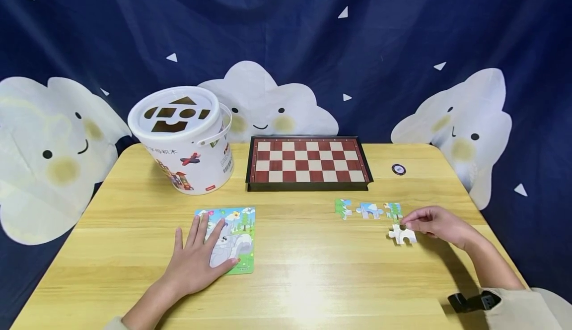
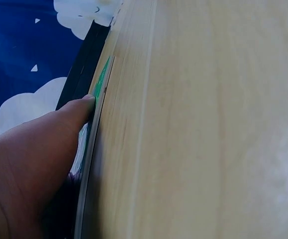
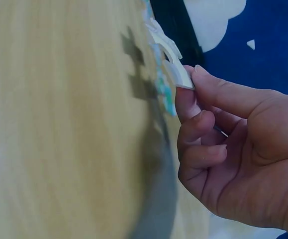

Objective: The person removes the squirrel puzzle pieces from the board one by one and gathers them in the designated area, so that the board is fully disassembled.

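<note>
Wooden table (image 1: pixel 313 280) fills most of what I see from the head camera, pale yellow with a soft glare in the middle. My left hand (image 1: pixel 196 260) lies flat on the puzzle board (image 1: pixel 243 240), fingers straight and spread, palm pressing it down; in the left wrist view the thumb (image 2: pixel 79 107) rests against the board's edge (image 2: pixel 91 149), holding nothing.

My right hand (image 1: pixel 440 225) is over on the right side of the table, thumb and forefinger pinched on a white puzzle piece (image 1: pixel 402 234). The right wrist view shows that piece (image 3: pixel 171 59) tilted up off the wood, its edge caught between my fingertips (image 3: pixel 198 72), with the other fingers curled in below.

Just behind it, three more loose pieces sit in a row on the table: a green and white one (image 1: pixel 343 208), a blue one (image 1: pixel 369 210), and a green one (image 1: pixel 393 210) nearest my fingers. They lie well apart from the board under my left hand.

Further back, a folded chessboard (image 1: pixel 308 164) sits at the centre, a white bucket (image 1: pixel 185 139) with shape holes in its lid stands to its left, and a small dark disc (image 1: pixel 398 169) lies to its right. A dark blue cloth with smiling clouds (image 1: pixel 268 101) hangs behind.
</note>
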Available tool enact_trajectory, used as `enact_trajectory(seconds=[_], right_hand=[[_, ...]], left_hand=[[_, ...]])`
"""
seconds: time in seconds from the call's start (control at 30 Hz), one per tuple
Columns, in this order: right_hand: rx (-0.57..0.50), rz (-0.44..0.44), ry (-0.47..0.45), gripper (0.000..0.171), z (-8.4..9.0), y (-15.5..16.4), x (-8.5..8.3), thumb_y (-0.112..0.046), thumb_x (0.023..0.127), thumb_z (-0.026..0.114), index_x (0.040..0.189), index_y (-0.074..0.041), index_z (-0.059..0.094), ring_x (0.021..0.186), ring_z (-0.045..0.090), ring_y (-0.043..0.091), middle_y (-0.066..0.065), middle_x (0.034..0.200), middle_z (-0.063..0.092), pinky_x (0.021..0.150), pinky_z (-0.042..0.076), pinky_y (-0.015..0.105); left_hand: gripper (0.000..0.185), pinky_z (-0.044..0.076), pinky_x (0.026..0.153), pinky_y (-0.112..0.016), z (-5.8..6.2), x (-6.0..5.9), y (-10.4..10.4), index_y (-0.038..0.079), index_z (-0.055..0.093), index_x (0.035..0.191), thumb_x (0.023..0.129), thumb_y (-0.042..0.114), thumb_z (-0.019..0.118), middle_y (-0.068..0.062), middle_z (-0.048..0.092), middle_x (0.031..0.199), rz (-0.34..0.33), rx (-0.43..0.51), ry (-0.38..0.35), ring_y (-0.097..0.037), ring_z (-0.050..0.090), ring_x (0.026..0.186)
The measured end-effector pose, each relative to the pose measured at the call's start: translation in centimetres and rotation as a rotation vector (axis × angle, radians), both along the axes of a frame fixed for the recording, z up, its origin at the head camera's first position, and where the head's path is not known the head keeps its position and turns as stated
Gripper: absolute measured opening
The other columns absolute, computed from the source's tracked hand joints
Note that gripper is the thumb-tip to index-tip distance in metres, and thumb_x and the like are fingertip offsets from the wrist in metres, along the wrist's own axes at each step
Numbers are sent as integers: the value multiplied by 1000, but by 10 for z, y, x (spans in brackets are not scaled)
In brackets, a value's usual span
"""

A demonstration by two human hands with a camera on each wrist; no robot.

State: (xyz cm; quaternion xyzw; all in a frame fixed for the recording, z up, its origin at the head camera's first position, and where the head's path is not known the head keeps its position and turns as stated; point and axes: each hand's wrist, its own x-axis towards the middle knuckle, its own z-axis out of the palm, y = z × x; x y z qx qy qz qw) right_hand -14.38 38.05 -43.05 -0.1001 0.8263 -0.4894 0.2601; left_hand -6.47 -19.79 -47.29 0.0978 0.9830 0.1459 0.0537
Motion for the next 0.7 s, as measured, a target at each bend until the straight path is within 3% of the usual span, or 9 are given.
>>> enact_trajectory(seconds=[0.17, 0.3, 0.47, 0.7], right_hand=[[9, -6, 10, 26, -6, 2, 3, -11, 102, 62, 114, 11, 69, 56, 43, 9, -5, 92, 69, 49, 40, 30], [44, -14, 38, 26, -7, -1, 3, -12, 101, 63, 113, 11, 70, 67, 50, 10, -4, 99, 71, 58, 44, 27], [80, -24, 52, 25, -9, -2, 4, -11, 101, 64, 112, 10, 70, 86, 60, 5, 4, 106, 73, 71, 49, 25], [136, -47, 60, 25, -8, -2, 6, -14, 101, 65, 112, 7, 72, 91, 62, 5, 13, 110, 72, 76, 51, 25]], left_hand=[[99, -1, 112, -77, -1, 0, 0, 15, 35, 160, 87, 78, 54, -25, 12, 167, 2, -4, 5, -46, 6, 153], [99, -2, 112, -77, -2, 1, 0, 15, 34, 160, 87, 79, 54, -24, 12, 167, 2, -1, 2, -46, 6, 153], [99, -2, 112, -77, -3, 0, 0, 16, 34, 161, 87, 79, 53, -24, 12, 168, 2, 1, -2, -46, 5, 153], [99, -2, 112, -77, -1, 0, 0, 15, 34, 160, 87, 79, 54, -25, 12, 167, 3, 7, 0, -47, 6, 153]])
